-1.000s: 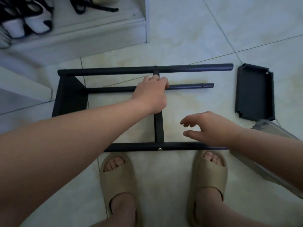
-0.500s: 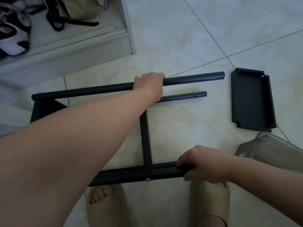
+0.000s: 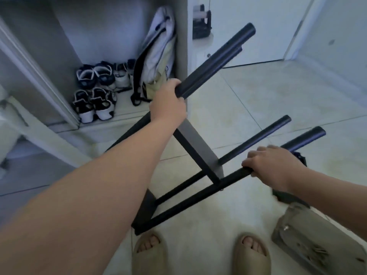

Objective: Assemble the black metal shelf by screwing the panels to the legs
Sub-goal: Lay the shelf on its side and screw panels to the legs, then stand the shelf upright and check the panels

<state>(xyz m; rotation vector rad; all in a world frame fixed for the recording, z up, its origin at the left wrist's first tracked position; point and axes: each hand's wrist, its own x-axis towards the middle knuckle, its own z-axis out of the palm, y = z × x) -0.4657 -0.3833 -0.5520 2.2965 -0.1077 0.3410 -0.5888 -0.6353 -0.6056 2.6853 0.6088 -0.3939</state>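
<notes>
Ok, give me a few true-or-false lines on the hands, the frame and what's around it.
1. The left hand grips the top leg. True.
2. The right hand holds nothing. False: it grips the near leg.
3. The frame lies flat on the floor. False: it is tilted, with the top leg raised well above the near one.
4. Shoes sit in the cabinet. True.
5. The person is barefoot. False: both feet are in slippers.
</notes>
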